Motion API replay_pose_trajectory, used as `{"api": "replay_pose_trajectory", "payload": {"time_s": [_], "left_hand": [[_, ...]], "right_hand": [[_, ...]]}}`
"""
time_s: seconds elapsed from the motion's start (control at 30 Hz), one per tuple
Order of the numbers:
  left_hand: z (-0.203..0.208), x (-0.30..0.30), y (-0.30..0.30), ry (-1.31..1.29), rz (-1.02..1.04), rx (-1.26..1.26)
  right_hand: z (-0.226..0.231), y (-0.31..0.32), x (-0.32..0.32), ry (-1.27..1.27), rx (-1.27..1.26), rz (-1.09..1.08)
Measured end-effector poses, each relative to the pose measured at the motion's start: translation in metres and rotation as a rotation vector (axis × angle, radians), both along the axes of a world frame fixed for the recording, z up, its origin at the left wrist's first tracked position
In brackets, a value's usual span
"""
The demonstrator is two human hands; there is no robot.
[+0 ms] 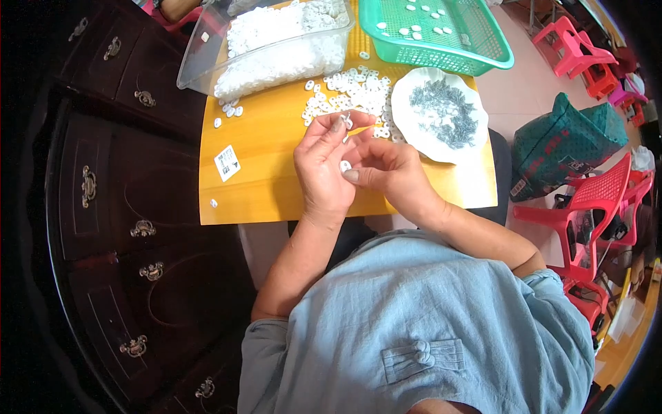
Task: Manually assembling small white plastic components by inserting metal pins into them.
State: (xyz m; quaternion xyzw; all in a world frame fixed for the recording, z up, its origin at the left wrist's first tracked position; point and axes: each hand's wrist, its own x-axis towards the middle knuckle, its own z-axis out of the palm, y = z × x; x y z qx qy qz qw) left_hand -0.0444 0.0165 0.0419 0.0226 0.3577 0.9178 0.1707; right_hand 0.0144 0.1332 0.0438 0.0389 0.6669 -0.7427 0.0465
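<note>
Both of my hands meet above the table's near half, close to a loose spread of small white oval plastic pieces with holes. My left hand is palm up, its thumb and forefinger closed on a small white plastic piece; a thin pale part shows below it. Against the left palm, another small white piece sits at the tip of my right thumb. My right hand has its fingers curled in a pinch around that piece. To the right stands a white wavy-rimmed plate of short grey metal pins.
A clear plastic tub heaped with white pieces and a green mesh basket stand at the far side. A printed label lies on the yellow table. Dark drawers line the left; a teal bag and red plastic chairs stand right.
</note>
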Motion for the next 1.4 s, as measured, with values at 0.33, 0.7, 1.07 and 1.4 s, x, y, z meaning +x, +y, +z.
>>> {"api": "replay_pose_trajectory", "payload": {"time_s": [0.33, 0.7, 1.07, 1.4], "left_hand": [[0.007, 0.008, 0.006, -0.058, 0.043, -0.098], [-0.015, 0.019, 0.01, 0.138, 0.216, -0.389], [-0.022, 0.024, 0.011, 0.045, 0.202, -0.41], [-0.025, 0.025, 0.01, 0.088, 0.202, -0.404]], "right_hand": [[-0.007, 0.0, 0.009, 0.12, 0.019, -0.008], [-0.007, 0.031, -0.011, 0.017, -0.216, -0.234], [-0.018, 0.026, -0.011, -0.018, -0.274, -0.265], [-0.019, 0.029, -0.012, -0.013, -0.189, -0.25]]}}
